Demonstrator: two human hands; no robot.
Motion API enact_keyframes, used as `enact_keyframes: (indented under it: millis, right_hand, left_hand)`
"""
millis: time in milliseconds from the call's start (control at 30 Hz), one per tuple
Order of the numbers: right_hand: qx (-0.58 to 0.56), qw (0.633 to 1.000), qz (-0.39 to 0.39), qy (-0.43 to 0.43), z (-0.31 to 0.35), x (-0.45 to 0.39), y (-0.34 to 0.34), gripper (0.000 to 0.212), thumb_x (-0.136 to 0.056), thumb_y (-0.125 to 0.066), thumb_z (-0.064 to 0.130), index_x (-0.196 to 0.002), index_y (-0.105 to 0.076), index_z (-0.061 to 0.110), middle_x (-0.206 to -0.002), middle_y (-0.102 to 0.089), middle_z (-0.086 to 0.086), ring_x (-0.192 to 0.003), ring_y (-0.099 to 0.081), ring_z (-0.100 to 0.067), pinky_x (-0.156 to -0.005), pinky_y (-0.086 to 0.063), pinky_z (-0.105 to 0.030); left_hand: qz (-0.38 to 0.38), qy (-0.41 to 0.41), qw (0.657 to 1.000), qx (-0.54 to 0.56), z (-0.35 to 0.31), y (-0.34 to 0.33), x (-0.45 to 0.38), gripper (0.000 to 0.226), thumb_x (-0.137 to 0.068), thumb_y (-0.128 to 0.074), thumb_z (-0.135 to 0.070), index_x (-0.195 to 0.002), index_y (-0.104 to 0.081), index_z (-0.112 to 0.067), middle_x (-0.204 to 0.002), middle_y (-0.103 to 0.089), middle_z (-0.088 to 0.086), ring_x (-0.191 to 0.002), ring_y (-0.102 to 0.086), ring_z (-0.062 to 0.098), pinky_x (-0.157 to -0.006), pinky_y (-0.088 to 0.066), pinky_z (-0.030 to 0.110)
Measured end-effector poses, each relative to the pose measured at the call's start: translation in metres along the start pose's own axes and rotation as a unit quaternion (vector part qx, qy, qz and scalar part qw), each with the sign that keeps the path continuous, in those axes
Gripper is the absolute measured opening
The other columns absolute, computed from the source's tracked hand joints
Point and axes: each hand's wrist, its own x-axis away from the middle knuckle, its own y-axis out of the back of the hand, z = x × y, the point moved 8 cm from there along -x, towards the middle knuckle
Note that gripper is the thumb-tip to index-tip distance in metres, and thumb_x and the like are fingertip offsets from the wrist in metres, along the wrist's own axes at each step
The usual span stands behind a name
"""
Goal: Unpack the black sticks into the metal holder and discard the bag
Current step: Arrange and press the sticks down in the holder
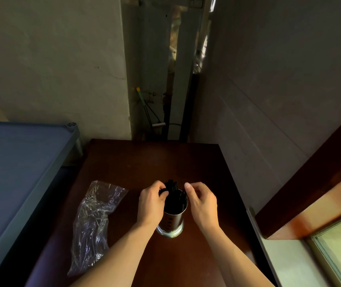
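Settling black sticks [172, 188] into metal holder [170, 224]; left hand [152, 200] pinching them, right hand [201, 200] seemingly curled empty; easing tips gently downward.

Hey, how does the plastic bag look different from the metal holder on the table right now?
The plastic bag lies flat and crumpled; the metal holder stands upright. The bag is clear and looks empty, while the holder is shiny and has the black sticks standing in it. Nothing touches the bag; the left hand grips the sticks at the holder's mouth, with the right hand close beside it. Both sit on the dark wooden table.
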Motion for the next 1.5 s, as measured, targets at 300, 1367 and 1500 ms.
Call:
enact_keyframes:
  millis: [300, 1367, 1500]
  right_hand:
    - [-0.056, 0.998, 0.0, -0.023, 0.008, 0.008, -0.006, 0.035, -0.1, -0.058, 0.042, -0.072, -0.069, 0.023, -0.067, -0.07, 0.001, -0.058, -0.064, -0.014, -0.052, -0.048, -0.031]
    - [-0.73, 0.531, -0.006, -0.431, 0.047, 0.027, -0.144, 0.03, -0.09, -0.072, 0.018, -0.114, -0.056, 0.01, -0.09, -0.063, -0.01, -0.045, -0.054, -0.011, -0.034, -0.038, -0.016]
    - [-0.682, 0.601, -0.016, -0.416, 0.047, 0.016, -0.119, 0.018, -0.09, -0.071, 0.013, -0.102, -0.059, 0.008, -0.078, -0.065, -0.011, -0.047, -0.054, -0.013, -0.038, -0.042, -0.017]
  left_hand:
    - [-0.026, -0.068, 0.997, -0.014, -0.025, 0.024, -0.013, 0.004, -0.091, -0.074, -0.015, -0.092, -0.07, -0.014, -0.079, -0.067, -0.005, -0.069, -0.062, 0.011, -0.057, -0.048, 0.025]
    - [-0.138, -0.043, 0.978, 0.15, -0.027, 0.138, -0.032, 0.003, -0.089, -0.076, -0.019, -0.092, -0.074, -0.019, -0.07, -0.072, -0.006, -0.051, -0.064, 0.002, -0.05, -0.047, 0.013]
    - [-0.109, 0.051, 0.946, 0.302, 0.0, 0.123, -0.036, 0.014, -0.092, -0.073, -0.013, -0.086, -0.071, -0.025, -0.06, -0.071, -0.004, -0.049, -0.06, 0.003, -0.048, -0.048, 0.019]
